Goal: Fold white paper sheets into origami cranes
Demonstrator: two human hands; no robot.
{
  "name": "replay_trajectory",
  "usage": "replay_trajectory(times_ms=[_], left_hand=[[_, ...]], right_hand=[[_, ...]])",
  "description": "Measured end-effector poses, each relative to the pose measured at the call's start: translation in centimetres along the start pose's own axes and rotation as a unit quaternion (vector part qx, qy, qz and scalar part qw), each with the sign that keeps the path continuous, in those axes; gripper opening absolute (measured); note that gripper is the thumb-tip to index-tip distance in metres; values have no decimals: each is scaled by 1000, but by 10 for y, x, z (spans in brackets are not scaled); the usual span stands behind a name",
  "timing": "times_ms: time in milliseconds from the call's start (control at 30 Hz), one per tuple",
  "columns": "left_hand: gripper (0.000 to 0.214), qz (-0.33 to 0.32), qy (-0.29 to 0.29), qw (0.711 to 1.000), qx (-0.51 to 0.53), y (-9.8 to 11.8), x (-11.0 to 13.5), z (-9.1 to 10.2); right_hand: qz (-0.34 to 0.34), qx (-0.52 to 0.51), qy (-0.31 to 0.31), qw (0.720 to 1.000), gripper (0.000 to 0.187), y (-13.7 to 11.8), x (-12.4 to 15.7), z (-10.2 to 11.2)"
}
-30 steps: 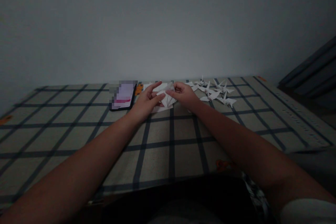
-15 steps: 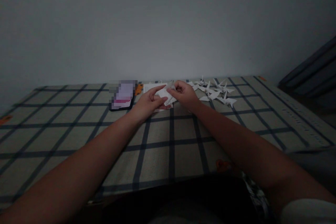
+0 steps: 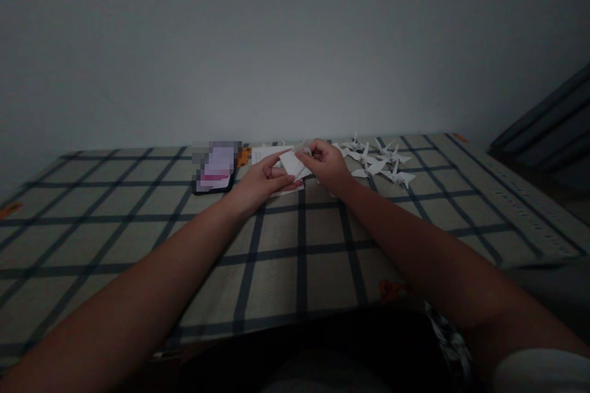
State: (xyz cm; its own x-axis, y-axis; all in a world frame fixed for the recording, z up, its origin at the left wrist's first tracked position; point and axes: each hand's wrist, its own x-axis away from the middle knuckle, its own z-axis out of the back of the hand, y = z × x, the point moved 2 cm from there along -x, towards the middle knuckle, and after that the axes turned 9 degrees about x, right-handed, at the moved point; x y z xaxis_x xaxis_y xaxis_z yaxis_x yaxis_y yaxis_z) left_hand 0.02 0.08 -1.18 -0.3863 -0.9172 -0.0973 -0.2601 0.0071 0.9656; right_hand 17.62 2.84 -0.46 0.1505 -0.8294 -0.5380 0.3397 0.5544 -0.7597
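Both my hands meet over a small folded piece of white paper (image 3: 294,164) near the far side of a checked cloth. My left hand (image 3: 260,183) pinches its lower left part between thumb and fingers. From the right, my right hand (image 3: 325,166) grips the paper's upper edge with closed fingers. Under the hands lie flat white paper sheets (image 3: 263,154).
A phone (image 3: 214,167) with a lit screen lies just left of my left hand. Several folded white paper cranes (image 3: 378,163) are scattered to the right of my right hand. The checked cloth (image 3: 138,221) reaches a plain wall; a dark striped thing (image 3: 548,129) is at far right.
The folded paper has been drawn in and turned between my fingers. My right hand has risen slightly and my left fingers have closed further onto the paper.
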Motion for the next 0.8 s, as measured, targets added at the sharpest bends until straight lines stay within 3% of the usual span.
replay_trajectory(times_ms=[233, 400, 533, 800], left_hand=[[82, -26, 14, 996, -87, 3, 1, 1], [57, -92, 85, 984, -128, 10, 0, 4], [48, -113, 105, 979, -136, 14, 0, 5], [48, -144, 156, 970, -121, 14, -4, 11]], right_hand=[[-14, -35, -26, 999, 37, 4, -1, 0], [-43, -89, -115, 988, 34, 3, 0, -4], [-45, -108, -145, 982, 33, 0, 0, -6], [-62, -128, -108, 984, 45, 1, -2, -5]])
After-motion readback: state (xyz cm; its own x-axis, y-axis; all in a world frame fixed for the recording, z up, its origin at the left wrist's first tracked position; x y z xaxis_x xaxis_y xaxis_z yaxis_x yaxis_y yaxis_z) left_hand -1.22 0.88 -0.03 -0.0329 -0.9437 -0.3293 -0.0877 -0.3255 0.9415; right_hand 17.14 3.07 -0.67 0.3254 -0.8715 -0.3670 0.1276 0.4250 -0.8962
